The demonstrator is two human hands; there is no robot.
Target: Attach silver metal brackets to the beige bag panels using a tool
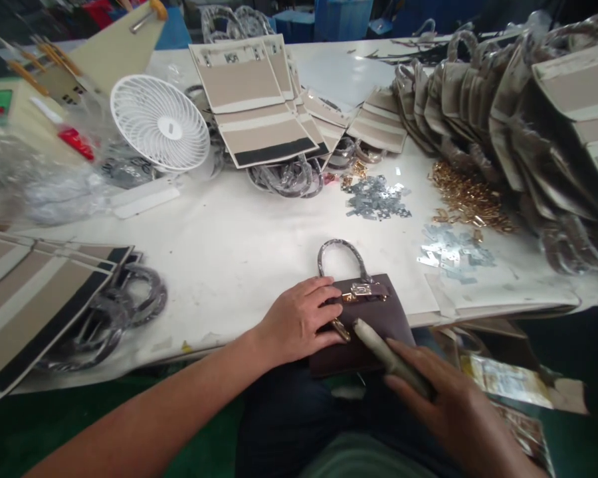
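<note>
A small dark brown handbag (pixel 373 309) lies at the table's front edge, its lower part over my lap. Its plastic-wrapped handle (pixel 339 244) points away from me, and a metal clasp (pixel 361 289) sits near its top. My left hand (pixel 303 317) grips the bag's left side, fingers over the front. A small gold-coloured metal piece (pixel 339 330) shows between the thumb and fingers. My right hand (pixel 438 392) is closed around a stick-like tool (pixel 386 348) with a pale, rounded tip, which is over the bag's front. Its other end is hidden in my palm.
Flat metal plates (pixel 379 198) and gold-coloured fittings (pixel 471 196) lie in piles beyond the bag. Stacked beige bag panels (pixel 254 86) with wrapped handles stand behind, others (pixel 44 292) at left. More bags (pixel 458 93) line the right. A white fan (pixel 159 123) stands back left.
</note>
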